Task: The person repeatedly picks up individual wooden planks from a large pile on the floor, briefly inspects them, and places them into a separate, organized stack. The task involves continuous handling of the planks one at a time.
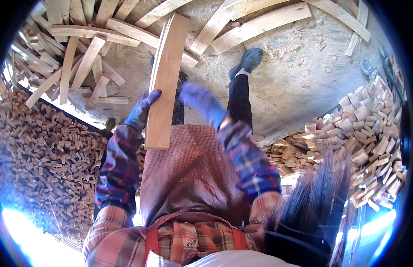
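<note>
My left hand, in a purple-blue glove, grips a pale wooden plank by its left edge, thumb laid on the broad face. The plank stands lengthwise in front of me, its near end over my brown apron. Along its upper left edge, thin lines suggest more than one piece pressed together. Just right of the plank, apart from it, is my right hand in a similar glove. Motion blurs it, so its fingers cannot be made out.
Curved wooden pieces lie on the dusty floor ahead. A loose heap of longer pieces is at the far left. Piles of short wood blocks rise on the left and right. My shoe rests on the floor ahead.
</note>
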The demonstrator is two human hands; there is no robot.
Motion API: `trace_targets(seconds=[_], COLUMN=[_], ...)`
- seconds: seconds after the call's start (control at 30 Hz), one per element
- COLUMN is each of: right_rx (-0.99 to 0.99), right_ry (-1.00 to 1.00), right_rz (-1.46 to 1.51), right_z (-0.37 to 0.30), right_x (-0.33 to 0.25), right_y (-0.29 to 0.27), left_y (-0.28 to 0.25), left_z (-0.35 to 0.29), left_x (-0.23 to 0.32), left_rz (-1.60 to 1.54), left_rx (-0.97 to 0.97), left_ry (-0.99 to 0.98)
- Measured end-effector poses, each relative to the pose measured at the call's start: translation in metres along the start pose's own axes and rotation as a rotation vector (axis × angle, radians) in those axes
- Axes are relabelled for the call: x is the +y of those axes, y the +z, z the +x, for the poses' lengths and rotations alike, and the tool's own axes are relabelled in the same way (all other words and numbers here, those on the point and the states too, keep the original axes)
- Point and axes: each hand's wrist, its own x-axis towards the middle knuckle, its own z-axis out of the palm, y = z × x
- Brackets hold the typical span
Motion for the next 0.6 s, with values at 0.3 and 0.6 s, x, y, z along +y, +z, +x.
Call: trace_targets(seconds=[0.3,0.6], right_rx=[1.220,1.101], right_ry=[0.618,0.155], right_rz=[-0.084,0.417], right_z=[0.209,0.098], right_x=[0.069,0.123], right_y=[-0.257,-0.160], left_y=[-0.010,0.021], left_z=[0.030,-0.012], left_x=[-0.039,-0.012], left_rz=[0.158,0.221], left_rx=[0.109,0.019], left_ry=[0.059,0.089])
